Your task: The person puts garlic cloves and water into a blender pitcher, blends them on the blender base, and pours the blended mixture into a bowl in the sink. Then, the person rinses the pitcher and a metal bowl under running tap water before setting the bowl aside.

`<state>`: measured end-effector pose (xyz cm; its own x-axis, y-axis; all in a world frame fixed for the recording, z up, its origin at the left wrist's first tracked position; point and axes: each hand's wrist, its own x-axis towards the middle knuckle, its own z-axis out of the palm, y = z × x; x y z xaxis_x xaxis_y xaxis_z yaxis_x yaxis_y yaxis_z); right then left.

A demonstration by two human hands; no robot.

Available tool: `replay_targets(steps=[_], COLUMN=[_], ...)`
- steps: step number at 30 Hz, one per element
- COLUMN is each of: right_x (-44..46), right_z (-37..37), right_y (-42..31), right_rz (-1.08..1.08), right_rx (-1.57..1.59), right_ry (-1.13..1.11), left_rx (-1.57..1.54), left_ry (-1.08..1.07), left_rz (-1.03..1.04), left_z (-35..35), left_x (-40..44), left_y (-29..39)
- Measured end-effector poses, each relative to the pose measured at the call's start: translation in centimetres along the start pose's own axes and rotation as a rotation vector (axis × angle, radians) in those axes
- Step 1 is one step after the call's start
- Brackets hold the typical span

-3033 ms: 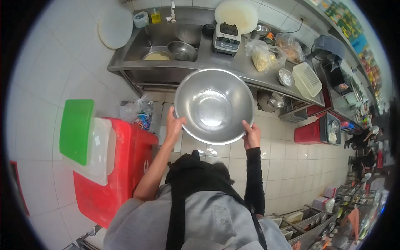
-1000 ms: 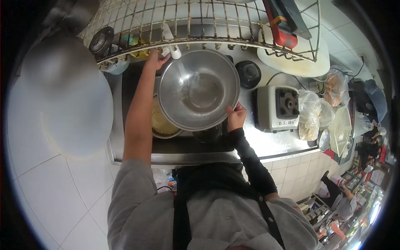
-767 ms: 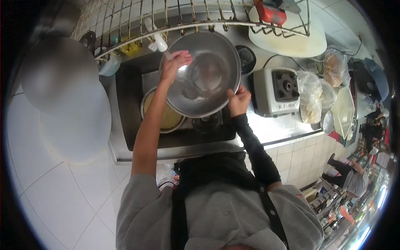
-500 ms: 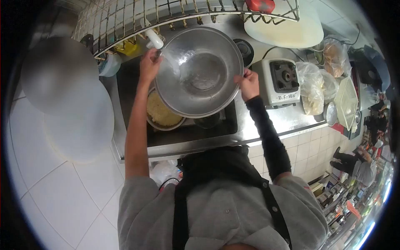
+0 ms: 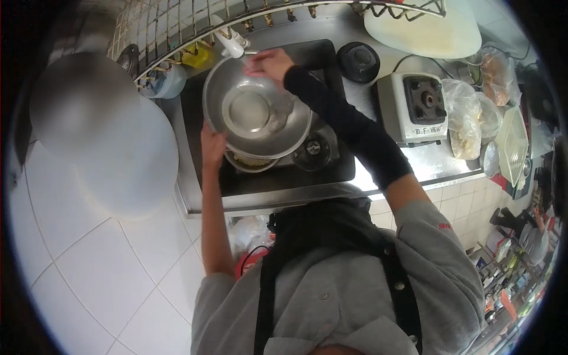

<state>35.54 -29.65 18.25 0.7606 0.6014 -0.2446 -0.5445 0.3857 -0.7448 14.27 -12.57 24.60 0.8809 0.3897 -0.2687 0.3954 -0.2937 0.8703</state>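
Note:
A wide stainless steel mixing bowl (image 5: pixel 234 136) is tilted over the dark sink (image 5: pixel 284 184), with a little water lying in it. My left hand (image 5: pixel 213 147) grips its rim at the lower left. Reaching across the bowl's far side, my right hand (image 5: pixel 269 63) has its fingers stretched out to the left, close to the white tap (image 5: pixel 232 46). Below the mixing bowl sits a smaller bowl with yellowish contents (image 5: pixel 251 162), mostly covered. Beside it in the sink stands a dark, clear-walled container (image 5: pixel 312 152), perhaps a blender jar.
On the steel counter to the right are a blender base (image 5: pixel 414 107), a black round part (image 5: pixel 358 62) and plastic bags of food (image 5: pixel 464 127). A wire rack (image 5: pixel 195 29) hangs over the back. A large white round lid-like shape (image 5: pixel 130 160) is at the left.
The mixing bowl has come lower and left. My right hand has let go of its right rim and moved across to the tap side; my left hand has shifted down along the rim.

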Motion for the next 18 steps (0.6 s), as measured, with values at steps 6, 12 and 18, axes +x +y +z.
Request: replay_targets(steps=[6, 12, 18], right_x=[3.0, 0.5, -11.3], right_z=[1.3, 3.3, 6.6], right_y=[2.1, 4.5, 12.6], right_rz=[0.141, 0.051, -0.086], right_rx=[0.374, 0.324, -0.163], right_ry=[-0.071, -0.032, -0.085], left_rx=[0.108, 0.094, -0.001], left_ry=[0.177, 0.184, 0.144], left_rz=[0.198, 0.254, 0.220], left_z=[2.8, 4.9, 5.2], left_x=[-0.9, -0.4, 1.1], left_y=[-2.1, -3.2, -2.7])
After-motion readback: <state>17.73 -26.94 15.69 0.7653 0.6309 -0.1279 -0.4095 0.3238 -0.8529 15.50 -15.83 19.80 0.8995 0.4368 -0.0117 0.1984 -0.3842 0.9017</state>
